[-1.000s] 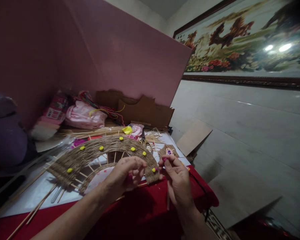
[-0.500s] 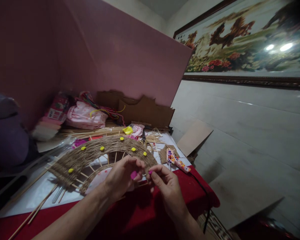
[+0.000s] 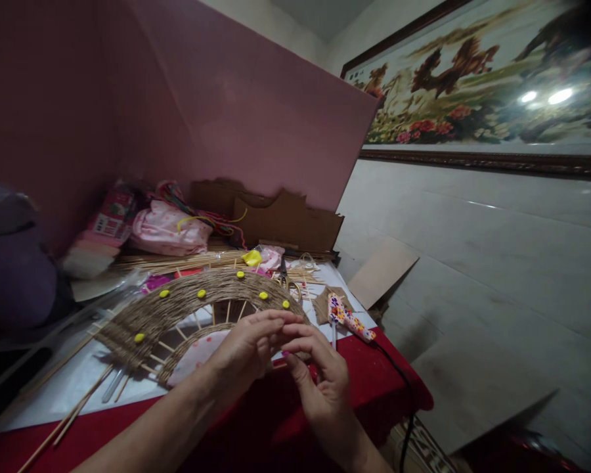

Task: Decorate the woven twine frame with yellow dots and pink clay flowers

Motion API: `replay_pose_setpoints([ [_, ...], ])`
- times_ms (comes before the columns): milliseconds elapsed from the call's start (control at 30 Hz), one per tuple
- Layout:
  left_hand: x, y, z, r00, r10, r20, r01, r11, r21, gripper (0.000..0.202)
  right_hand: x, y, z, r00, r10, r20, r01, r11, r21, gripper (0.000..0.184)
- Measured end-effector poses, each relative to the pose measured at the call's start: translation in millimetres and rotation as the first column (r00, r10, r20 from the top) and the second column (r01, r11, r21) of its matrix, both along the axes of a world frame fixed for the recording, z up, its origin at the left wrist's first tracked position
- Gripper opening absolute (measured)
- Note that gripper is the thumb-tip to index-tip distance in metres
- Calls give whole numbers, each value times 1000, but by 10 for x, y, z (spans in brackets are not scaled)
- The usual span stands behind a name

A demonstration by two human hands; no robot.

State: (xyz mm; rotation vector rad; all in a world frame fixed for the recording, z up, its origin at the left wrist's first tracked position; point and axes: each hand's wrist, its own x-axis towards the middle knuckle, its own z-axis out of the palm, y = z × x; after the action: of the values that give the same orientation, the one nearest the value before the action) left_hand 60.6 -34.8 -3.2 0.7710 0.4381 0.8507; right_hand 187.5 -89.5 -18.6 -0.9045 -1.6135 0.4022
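While hands (image 3: pixel 320 378) flank a magenta bit (image 3: pixel 286 355), a pink packet (image 3: pixel 112 215) holds something unclear.

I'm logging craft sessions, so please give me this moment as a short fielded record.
Left hand: half-curled; contents hidden
Right hand: beside the left, small magenta bit at thumb tip; grip unclear
Workpiece: arched brown woven-fibre panel with six visible round yellow pieces
Right of panel: corded floral-patterned gun-shaped tool
Beyond panel: scissors with dark blades
Near edge: red cloth
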Motion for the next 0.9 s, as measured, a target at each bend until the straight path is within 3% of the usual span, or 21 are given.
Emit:
replay_pose_setpoints([
  [200,-5,27,-4,998,43,-39,-46,995,-83,18,54,-51,-51,991,-18,-135,22,999,30,17],
  [300,-5,18,15,999,36,-37,-39,995,-91,20,65,-53,-69,964,-29,-265,11,998,-66,10],
  [400,10,13,18,997,49,-66,-55,995,-84,18,66,-27,-61,885,-13,-466,-111,965,-237,6],
  [500,34,17,3,993,68,-94,-75,995,-65,15,67,3,-27,780,-17,-625,-236,917,-320,9],
  [900,35,25,-26,998,28,-48,-25,998,52,13,145,5,63,631,-15,-775,-430,825,-366,19],
])
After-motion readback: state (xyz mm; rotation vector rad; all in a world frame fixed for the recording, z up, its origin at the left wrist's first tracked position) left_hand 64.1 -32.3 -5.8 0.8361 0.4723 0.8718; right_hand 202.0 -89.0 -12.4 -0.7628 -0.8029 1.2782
